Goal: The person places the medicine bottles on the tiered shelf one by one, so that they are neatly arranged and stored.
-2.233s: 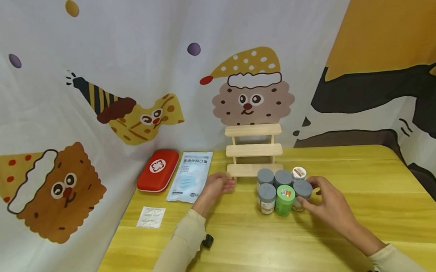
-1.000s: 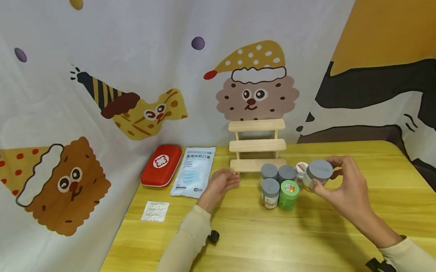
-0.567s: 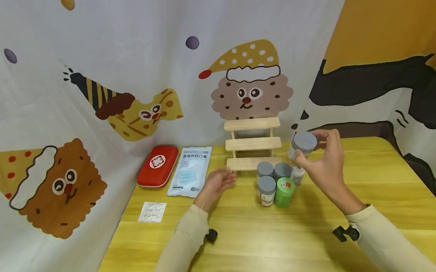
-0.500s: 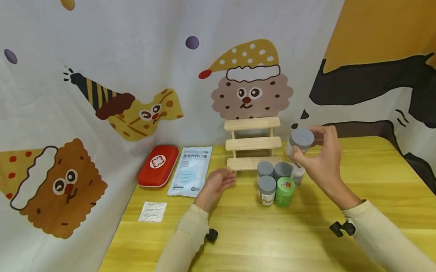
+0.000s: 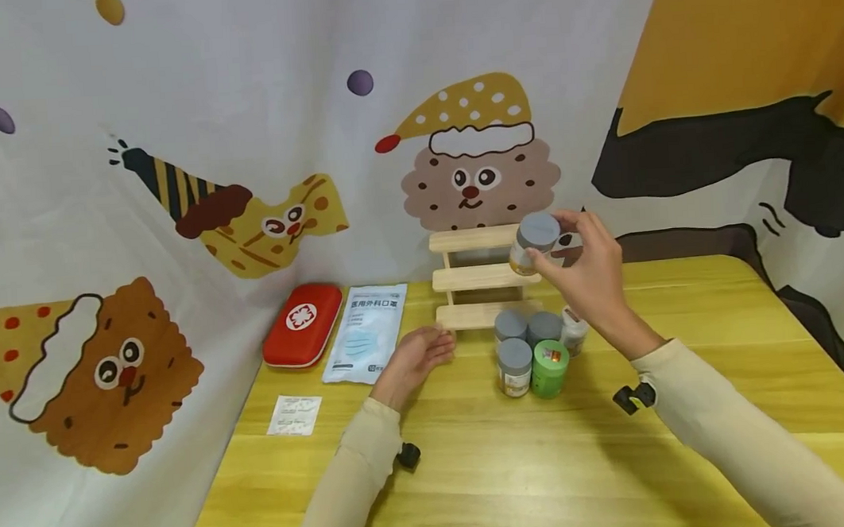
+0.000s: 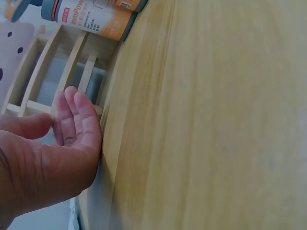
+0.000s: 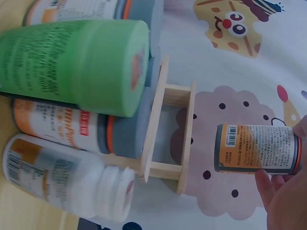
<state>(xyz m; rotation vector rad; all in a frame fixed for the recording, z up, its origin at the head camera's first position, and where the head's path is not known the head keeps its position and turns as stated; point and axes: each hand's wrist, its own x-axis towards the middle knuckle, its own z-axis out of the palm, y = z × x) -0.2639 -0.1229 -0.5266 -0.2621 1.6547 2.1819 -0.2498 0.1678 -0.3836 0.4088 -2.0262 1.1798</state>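
Note:
A supplement jar with a grey lid (image 5: 539, 229) is pinched between the thumb and fingers of my right hand (image 5: 594, 274), held up at the right end of the wooden three-tier rack (image 5: 473, 277). In the right wrist view the raised jar (image 7: 259, 148) shows an orange and white label. My left hand (image 5: 416, 363) rests on its edge on the table, fingers loosely bent at the rack's lower left end. In front of the rack stand three more grey-lidded jars (image 5: 515, 358), a green jar (image 5: 550, 368) and a small white bottle (image 5: 574, 333).
To the left lie a red first-aid case (image 5: 302, 325), a blue-white mask packet (image 5: 365, 334) and a small white sachet (image 5: 295, 415). A printed cloth (image 5: 358, 139) hangs behind the yellow wooden table (image 5: 468, 468).
My right hand has taken the grey-lidded jar from the right of the group, lifted it and carried it left to the rack's upper tiers. The left hand has stayed in place.

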